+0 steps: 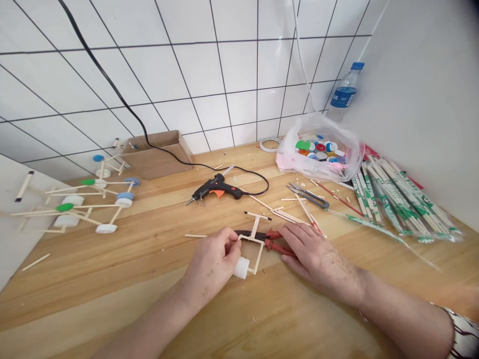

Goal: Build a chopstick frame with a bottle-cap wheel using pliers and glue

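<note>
My left hand pinches the left edge of a small frame of wooden sticks, which has a short crossbar with black ends at its far side. A white bottle cap sits at the frame's near end, beside my left thumb. Under the frame lie the dark jaws of red-handled pliers. My right hand is closed over the handles; its palm side is hidden. Cut stick pieces are scattered just beyond my right hand.
A black glue gun lies ahead, its cable running to the wall. Small scissors, a bag of bottle caps, wrapped chopsticks and a water bottle are rightward. Stick-and-cap vehicles and a cardboard box stand leftward.
</note>
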Motion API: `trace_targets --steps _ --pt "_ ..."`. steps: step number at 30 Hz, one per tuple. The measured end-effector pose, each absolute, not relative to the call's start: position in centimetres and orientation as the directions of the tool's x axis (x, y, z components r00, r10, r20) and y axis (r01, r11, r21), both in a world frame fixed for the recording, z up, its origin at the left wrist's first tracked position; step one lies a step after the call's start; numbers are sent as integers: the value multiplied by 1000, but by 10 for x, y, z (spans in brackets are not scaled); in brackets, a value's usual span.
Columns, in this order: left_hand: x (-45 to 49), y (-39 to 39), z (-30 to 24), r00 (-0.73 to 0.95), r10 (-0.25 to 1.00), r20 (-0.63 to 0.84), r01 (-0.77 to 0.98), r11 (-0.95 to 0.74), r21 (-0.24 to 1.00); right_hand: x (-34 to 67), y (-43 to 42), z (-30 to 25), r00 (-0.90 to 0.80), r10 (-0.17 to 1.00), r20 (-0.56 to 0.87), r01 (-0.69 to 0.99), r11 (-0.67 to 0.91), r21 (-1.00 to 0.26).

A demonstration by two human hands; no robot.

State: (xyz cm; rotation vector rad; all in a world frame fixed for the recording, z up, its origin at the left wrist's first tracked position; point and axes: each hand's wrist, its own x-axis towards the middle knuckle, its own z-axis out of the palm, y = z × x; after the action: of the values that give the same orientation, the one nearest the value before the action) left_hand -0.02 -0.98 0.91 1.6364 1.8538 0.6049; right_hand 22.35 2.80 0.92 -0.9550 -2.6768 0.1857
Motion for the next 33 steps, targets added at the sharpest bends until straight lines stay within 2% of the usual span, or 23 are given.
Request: trace_targets --steps 7,9,13,17,21,25,33 --pt "0 -10 14 -35 993 -111 863 85 498 224 28 9 -730 634 255 589 773 -233" --pt "2 -12 15 1 999 -44 901 18 433 225 28 10 -731 636 247 590 771 -240" --pt "8 -20 15 115 977 179 946 -163 281 224 28 10 -728 649 221 596 759 -264" --pt "14 -25 15 180 956 231 961 -221 166 224 27 9 -726 653 218 597 755 -272" --pt "18 -25 16 189 958 215 968 -219 124 224 27 9 -729 646 226 598 762 -248" --pt "19 -23 15 204 943 263 966 -238 105 224 25 7 -730 638 247 599 770 -218" --pt "18 -24 15 219 945 245 958 -256 131 222 21 8 -727 621 294 590 784 -195"
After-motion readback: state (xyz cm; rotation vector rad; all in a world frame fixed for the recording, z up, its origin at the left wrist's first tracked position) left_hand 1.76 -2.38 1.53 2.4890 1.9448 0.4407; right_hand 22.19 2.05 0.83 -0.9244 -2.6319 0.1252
